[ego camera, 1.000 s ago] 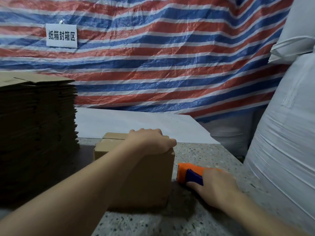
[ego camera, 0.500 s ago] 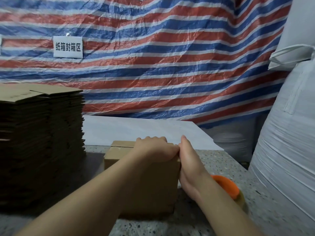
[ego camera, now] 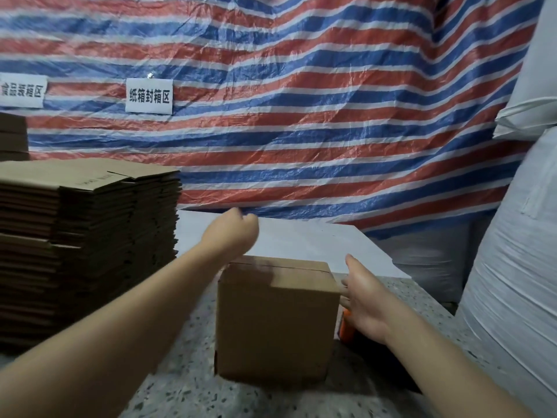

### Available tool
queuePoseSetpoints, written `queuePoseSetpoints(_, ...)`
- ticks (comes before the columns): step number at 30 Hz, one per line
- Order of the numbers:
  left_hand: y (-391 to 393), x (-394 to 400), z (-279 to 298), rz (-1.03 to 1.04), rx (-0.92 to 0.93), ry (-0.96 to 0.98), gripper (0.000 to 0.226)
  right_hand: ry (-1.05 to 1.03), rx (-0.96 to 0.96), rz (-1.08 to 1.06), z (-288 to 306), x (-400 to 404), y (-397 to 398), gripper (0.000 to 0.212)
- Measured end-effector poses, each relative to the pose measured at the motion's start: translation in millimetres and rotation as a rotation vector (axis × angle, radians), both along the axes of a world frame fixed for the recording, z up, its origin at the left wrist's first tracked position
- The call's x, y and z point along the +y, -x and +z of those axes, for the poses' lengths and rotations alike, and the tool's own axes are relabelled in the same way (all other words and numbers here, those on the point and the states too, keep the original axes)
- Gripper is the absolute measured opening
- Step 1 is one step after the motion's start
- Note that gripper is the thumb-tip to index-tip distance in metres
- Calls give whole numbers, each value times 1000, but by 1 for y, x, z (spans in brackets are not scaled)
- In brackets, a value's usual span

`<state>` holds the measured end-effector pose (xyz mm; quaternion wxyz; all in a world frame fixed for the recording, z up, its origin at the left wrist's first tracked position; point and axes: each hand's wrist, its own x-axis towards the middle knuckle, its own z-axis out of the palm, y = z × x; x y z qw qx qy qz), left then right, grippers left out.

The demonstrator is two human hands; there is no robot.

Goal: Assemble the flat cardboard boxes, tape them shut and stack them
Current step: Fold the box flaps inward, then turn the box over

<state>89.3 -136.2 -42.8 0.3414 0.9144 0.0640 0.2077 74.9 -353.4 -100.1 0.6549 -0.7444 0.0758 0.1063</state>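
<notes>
An assembled brown cardboard box (ego camera: 275, 324) stands on the speckled table (ego camera: 187, 387) in front of me, its top flaps closed with a seam running across. My left hand (ego camera: 233, 233) hovers above and behind the box's far left corner, fingers loosely curled, holding nothing. My right hand (ego camera: 363, 300) lies flat against the box's right side near its top edge, thumb up. The orange tape dispenser (ego camera: 346, 328) peeks out on the table behind my right hand, mostly hidden.
A tall stack of flat cardboard blanks (ego camera: 87, 248) fills the left of the table. A white board (ego camera: 301, 245) lies behind the box. A striped tarp (ego camera: 301, 116) with paper signs hangs at the back. Large white sacks (ego camera: 512, 282) crowd the right side.
My left hand has lifted off the box top and risen behind it. My right hand let go of the tape dispenser and now rests against the box's right side.
</notes>
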Motion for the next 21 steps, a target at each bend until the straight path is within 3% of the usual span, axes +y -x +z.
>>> queuePoseSetpoints(2, 6, 22, -3, 87, 261, -129, 67, 157, 36, -5, 6, 1, 0, 89)
queuePoseSetpoints(4, 14, 33, -8, 82, 471, -111, 87, 376, 66, 48, 14, 1, 1, 100)
queuePoseSetpoints(6, 18, 36, -13, 54, 565, -49, 92, 490, 85, 114, 21, 1, 1, 109)
queuePoseSetpoints(8, 20, 33, -16, 11, 613, -1, 82, 514, 75, 183, 26, 4, 0, 110)
queuePoseSetpoints(10, 18, 28, -16, -34, 575, 2, 69, 559, 42, 168, 31, 8, 0, 101)
queuePoseSetpoints(13, 13, 31, -13, -53, 370, 54, 55, 607, -154, 27, 32, 10, -6, 75)
queuePoseSetpoints(17, 11, 41, -20, -169, 164, 287, 42, 356, -339, 78, 18, 7, -7, 44)
queuePoseSetpoints(19, 12, 41, -31, -178, 106, 350, 38, 264, -367, 101, 5, 11, -6, 51)
queuePoseSetpoints(21, 13, 40, -43, -142, 97, 420, 54, 193, -412, 76, -6, 17, -6, 68)
